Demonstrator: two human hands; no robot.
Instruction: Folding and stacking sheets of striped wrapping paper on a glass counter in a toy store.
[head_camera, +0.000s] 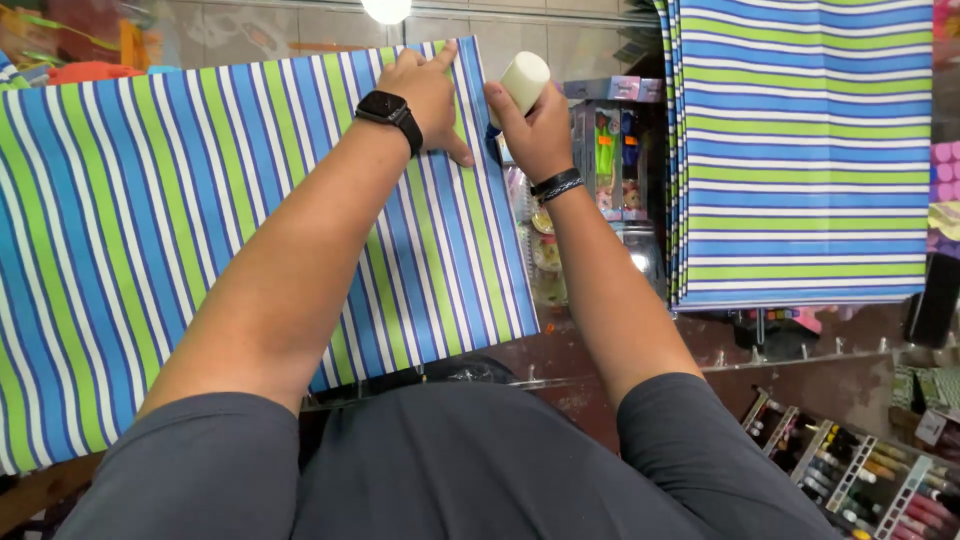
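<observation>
Two hands are working at the far edge of a striped sheet (150, 230) of blue, green and white. Your left hand (432, 95) is pressing flat on the sheet near its top right corner, fingers spread, gripping nothing. Your right hand (535, 125) is curling tight around a pale stick (524, 78), probably glue, its tip pointing at the sheet's right edge just beside your left fingers. The sheet is looking thin, light and floppy, likely to crease or slide, so you are best pinning it flat near the edge. The stick is looking rigid and light. A stack of the same striped sheets (805, 150) is hanging at the right.
</observation>
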